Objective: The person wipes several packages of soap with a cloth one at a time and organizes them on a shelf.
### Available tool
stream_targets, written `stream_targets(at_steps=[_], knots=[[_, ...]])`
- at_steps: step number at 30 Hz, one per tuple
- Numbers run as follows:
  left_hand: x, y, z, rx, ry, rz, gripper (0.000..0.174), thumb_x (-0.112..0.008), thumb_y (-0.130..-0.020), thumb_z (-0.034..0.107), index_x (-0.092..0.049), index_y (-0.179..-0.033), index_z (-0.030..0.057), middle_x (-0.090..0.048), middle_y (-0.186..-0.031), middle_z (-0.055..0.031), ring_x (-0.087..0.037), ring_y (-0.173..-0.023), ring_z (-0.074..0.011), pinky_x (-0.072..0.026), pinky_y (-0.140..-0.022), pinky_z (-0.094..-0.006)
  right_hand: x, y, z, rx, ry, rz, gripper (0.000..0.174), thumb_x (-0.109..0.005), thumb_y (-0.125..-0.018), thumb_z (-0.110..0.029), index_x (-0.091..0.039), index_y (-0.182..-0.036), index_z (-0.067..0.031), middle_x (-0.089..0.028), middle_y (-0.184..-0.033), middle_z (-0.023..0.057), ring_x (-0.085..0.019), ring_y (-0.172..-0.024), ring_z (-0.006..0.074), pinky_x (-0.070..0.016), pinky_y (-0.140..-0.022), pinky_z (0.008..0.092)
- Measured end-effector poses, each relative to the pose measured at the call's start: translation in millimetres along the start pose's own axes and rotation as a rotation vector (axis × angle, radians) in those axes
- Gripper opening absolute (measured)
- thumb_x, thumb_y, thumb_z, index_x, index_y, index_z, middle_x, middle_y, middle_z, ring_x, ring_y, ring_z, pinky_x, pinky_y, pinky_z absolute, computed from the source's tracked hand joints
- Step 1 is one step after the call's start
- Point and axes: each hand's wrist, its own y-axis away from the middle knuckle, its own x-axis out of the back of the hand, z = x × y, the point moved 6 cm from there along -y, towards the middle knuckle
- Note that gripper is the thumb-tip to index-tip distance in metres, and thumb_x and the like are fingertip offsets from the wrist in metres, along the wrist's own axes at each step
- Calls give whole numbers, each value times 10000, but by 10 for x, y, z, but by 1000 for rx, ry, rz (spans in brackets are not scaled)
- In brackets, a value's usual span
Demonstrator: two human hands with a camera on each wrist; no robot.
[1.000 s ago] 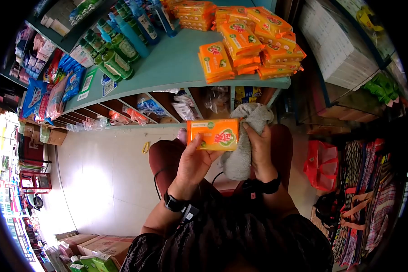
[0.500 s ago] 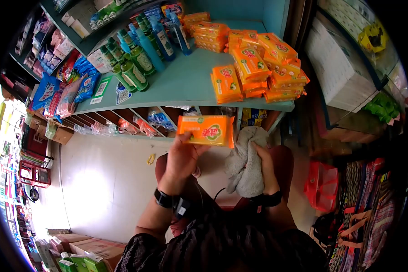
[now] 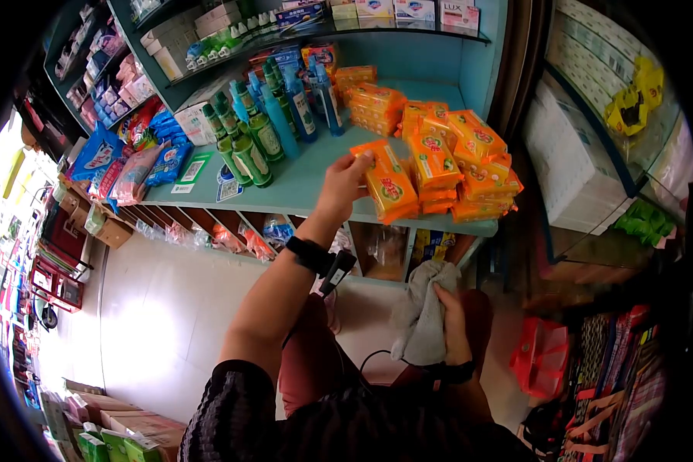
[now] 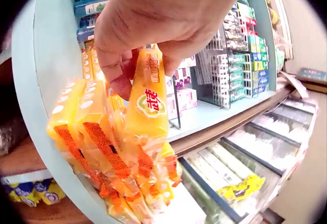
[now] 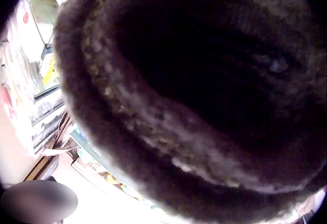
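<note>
My left hand (image 3: 343,189) reaches over the counter and pinches the end of an orange soap pack (image 3: 389,185). That pack lies over the front left part of a pile of like soap packs (image 3: 477,158). In the left wrist view, thumb and fingers of the hand (image 4: 158,19) grip the top of the pack (image 4: 148,101), beside other packs standing close to it. Low over the lap, my right hand (image 3: 452,323) grips a bunched grey cloth (image 3: 423,319). Dark folds of the cloth (image 5: 158,127) fill most of the right wrist view, hiding the fingers.
Green bottles (image 3: 250,158) and blue spray bottles (image 3: 300,112) stand left of the packs on the green counter (image 3: 308,185). Bagged goods (image 3: 123,165) lie at its left end. Open compartments run below its front edge. A glass case (image 3: 585,154) stands to the right.
My left hand has carried the soap pack from over the lap forward to the pile on the counter. The right hand keeps the cloth low, and the head view has tilted up.
</note>
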Motion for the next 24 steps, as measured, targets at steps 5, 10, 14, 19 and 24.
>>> stream_targets(at_steps=[5, 10, 14, 19, 24], knots=[[-10, -255, -92, -94, -318, 92, 347, -610, -909, 314, -632, -1038, -6, -660, -928, -68, -611, -828, -134, -480, -731, -273, 12, -34, -48, 9, -25, -32, 279, -561, -891, -148, -547, -1147, -37, -622, -995, 79, -629, -860, 211, -533, -747, 346], [80, -484, -259, -240, -507, 170, 354, -614, -901, 316, -629, -1009, -20, -645, -869, -68, -590, -767, -129, -470, -681, -283, -72, -37, -71, 11, -29, -31, 280, -562, -891, -156, -549, -1147, -41, -622, -995, 71, -630, -856, 209, -539, -737, 351], [140, -542, -318, -261, -560, 197, 397, -619, -886, 364, -617, -995, -18, -632, -815, -85, -585, -715, -135, -473, -630, -311, -118, -69, -64, 13, -10, -23, 287, -568, -888, -162, -551, -1151, -48, -623, -995, 66, -628, -850, 205, -530, -746, 346], [97, -334, -288, -65, -213, 99, 458, -592, -913, 369, -514, -1173, 1, -604, -1013, -87, -603, -828, -163, -499, -697, -308, -163, -108, -61, 29, 37, -18, 279, -572, -884, -161, -566, -1138, -45, -631, -994, 64, -625, -851, 198, -517, -761, 338], [328, 195, -232, -122, -137, 138, 476, -599, -906, 350, -470, -1228, 25, -561, -1049, -67, -588, -910, -180, -490, -723, -304, -39, -190, -53, 6, 35, 7, 276, -566, -893, -171, -570, -1132, -35, -639, -1010, 75, -628, -890, 207, -519, -776, 352]])
